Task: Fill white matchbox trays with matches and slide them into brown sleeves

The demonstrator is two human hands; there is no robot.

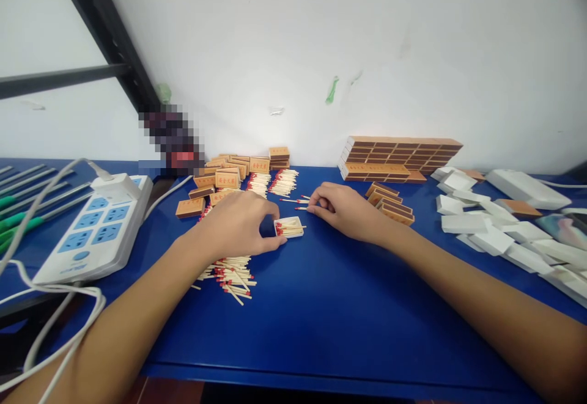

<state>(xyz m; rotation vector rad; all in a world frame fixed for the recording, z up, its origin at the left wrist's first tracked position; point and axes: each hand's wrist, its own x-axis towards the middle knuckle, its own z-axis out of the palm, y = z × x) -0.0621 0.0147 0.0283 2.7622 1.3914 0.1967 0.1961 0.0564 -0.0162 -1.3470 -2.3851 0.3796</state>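
My left hand (243,224) grips a small white matchbox tray (297,235) at its left end, thumb in front and fingers behind. Several red-tipped matches lie in the tray, some reaching past its right rim. My right hand (337,208) is closed in a pinch to the right of and beyond the tray. A match (301,208) sticks out leftward from its fingertips, red head pointing left. More loose matches (288,200) lie on the table just beyond. A heap of matches (233,275) spreads beneath and in front of my left hand, partly hidden by it.
Filled-looking matchboxes (228,178) and match piles (283,181) sit behind my left hand. Matchbox sleeves are stacked (398,158) by the wall. White trays (498,233) cover the right side. A power strip (98,227), cables and green-handled tools (27,224) lie left.
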